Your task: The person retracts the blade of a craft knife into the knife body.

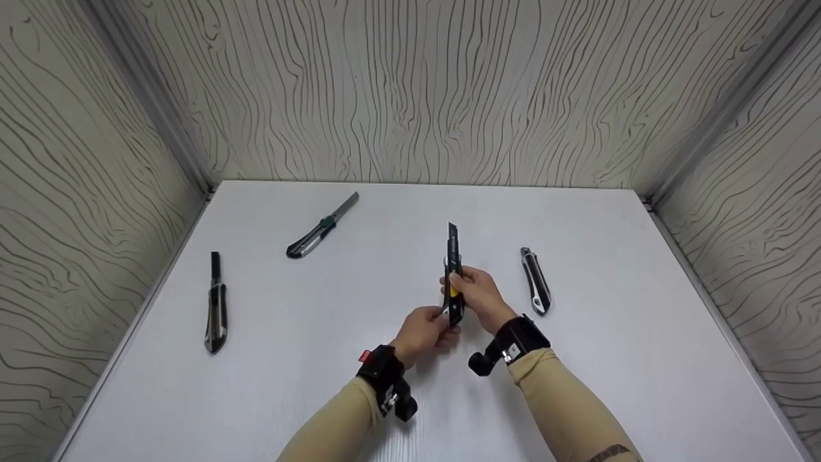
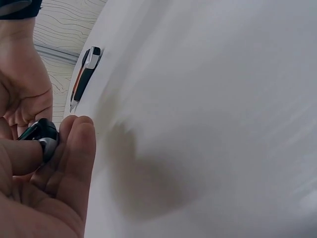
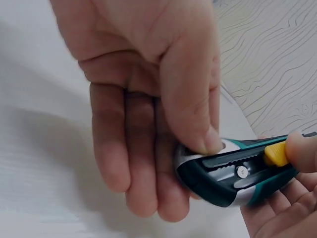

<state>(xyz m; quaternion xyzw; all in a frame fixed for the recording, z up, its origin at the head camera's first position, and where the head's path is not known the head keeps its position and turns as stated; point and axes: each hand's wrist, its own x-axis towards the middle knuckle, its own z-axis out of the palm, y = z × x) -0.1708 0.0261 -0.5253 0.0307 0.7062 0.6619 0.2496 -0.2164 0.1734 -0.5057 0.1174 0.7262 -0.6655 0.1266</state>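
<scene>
**Utility knife is held between two hands above the white table**

A dark green, black and silver utility knife [image 1: 453,256] with a yellow slider [image 3: 275,154] is held above the smooth white tabletop [image 1: 321,333], in front of the person. Its rear end is pinched narrowly by the thumb and index finger of the left hand [image 1: 423,330]; the other fingers of this hand are extended beside it. The handle is gripped by the right hand [image 1: 480,295], and its thumb is placed on the slider. The dark blade is pointed to the far edge of the table.

On the tabletop, a black and silver knife [image 1: 536,282] is laid to the right of the hands. Two more are seen at the left: a green, black and silver knife [image 1: 327,222], its grey blade exposed, and nearer, a dark knife with black blade [image 1: 217,311]. Beige sleeves [image 1: 571,404] and black wristbands [image 1: 523,337] are worn.
</scene>
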